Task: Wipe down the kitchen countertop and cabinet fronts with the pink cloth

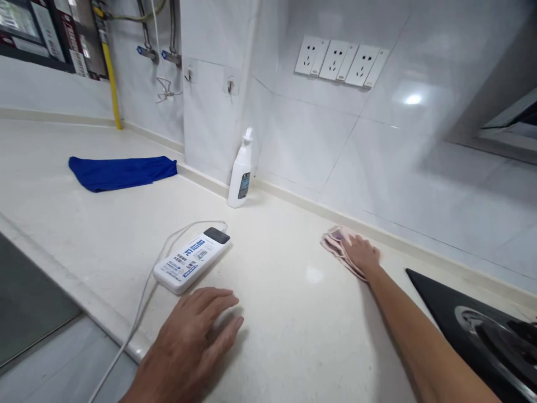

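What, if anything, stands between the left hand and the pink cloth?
Nothing visible stands between the left hand and the pink cloth under the right hand; the white power bank lies off that line.

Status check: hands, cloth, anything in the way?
Right hand on pinkish cloth, atop countertop. Left hand open, holding nothing visible. White corded device beside left hand, possibly in its way.

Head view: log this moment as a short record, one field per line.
Right hand: on a pink striped cloth, at the countertop
Left hand: holding nothing, nearest the white power bank
Spray bottle: white, upright, near the wall corner
Blue cloth: lying left of the bottle
Cooktop: black, at right
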The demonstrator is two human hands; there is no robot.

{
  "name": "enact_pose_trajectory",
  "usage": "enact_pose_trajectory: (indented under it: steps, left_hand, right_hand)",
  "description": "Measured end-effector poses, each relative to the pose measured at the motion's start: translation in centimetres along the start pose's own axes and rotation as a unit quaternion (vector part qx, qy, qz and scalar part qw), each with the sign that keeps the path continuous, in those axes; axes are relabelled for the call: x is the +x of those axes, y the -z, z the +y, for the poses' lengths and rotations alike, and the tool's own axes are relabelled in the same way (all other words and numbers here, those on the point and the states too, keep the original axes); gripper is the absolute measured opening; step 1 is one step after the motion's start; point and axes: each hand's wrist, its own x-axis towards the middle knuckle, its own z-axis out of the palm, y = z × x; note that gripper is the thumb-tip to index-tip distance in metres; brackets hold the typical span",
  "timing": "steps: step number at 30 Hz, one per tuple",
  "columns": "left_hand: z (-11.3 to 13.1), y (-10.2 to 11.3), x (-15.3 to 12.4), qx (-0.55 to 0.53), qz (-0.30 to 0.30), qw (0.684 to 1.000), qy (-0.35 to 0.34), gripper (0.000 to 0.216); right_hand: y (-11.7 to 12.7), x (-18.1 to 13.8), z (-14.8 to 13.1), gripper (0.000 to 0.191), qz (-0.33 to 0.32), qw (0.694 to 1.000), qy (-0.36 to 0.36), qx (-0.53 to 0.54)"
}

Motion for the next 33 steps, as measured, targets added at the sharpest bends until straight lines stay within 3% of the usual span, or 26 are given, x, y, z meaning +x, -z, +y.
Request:
enact_pose_trajectory:
  steps: [4, 7, 10, 14, 19, 23, 26, 29, 33]
  left_hand:
    - [0.2, 0.0, -0.1, -0.009, 0.005, 1.0, 0.013, 0.019]
    - [0.3, -0.1, 0.0, -0.009, -0.002, 1.0, 0.019, 0.018]
    - [0.4, -0.3, 0.2, -0.005, -0.023, 0.999, 0.031, 0.022]
    - [1.0, -0.5, 0.4, 0.019, -0.064, 0.996, 0.057, 0.03]
    - [1.5, 0.0, 0.5, 0.04, -0.092, 0.993, 0.065, 0.039]
    - [0.8, 0.4, 0.5, 0.026, -0.096, 0.994, 0.041, 0.045]
    - [0.3, 0.6, 0.6, 0.016, -0.103, 0.994, 0.019, 0.045]
    - [0.2, 0.6, 0.7, 0.021, -0.11, 0.994, 0.007, 0.042]
    - [0.2, 0.6, 0.5, 0.054, -0.11, 0.992, 0.002, 0.04]
  right_hand:
    - [1.2, -2.7, 5.6, 0.072, -0.002, 0.995, -0.095, -0.013]
    - [1.8, -5.4, 5.5, 0.072, -0.012, 0.992, -0.124, -0.023]
    - [2.1, -8.5, 2.3, 0.075, -0.03, 0.992, -0.119, -0.025]
    - [2.2, -13.4, -4.0, 0.078, -0.056, 0.998, -0.035, -0.009]
    - [3.0, -21.7, -11.8, 0.082, -0.092, 0.986, 0.136, 0.031]
    - [4.4, -29.1, -14.2, 0.082, -0.126, 0.944, 0.298, 0.056]
    - [4.9, -33.4, -12.8, 0.071, -0.123, 0.911, 0.387, 0.068]
    - [4.8, -36.3, -9.1, 0.059, -0.087, 0.881, 0.457, 0.082]
    - [4.9, -38.2, -3.4, 0.056, -0.061, 0.867, 0.481, 0.111]
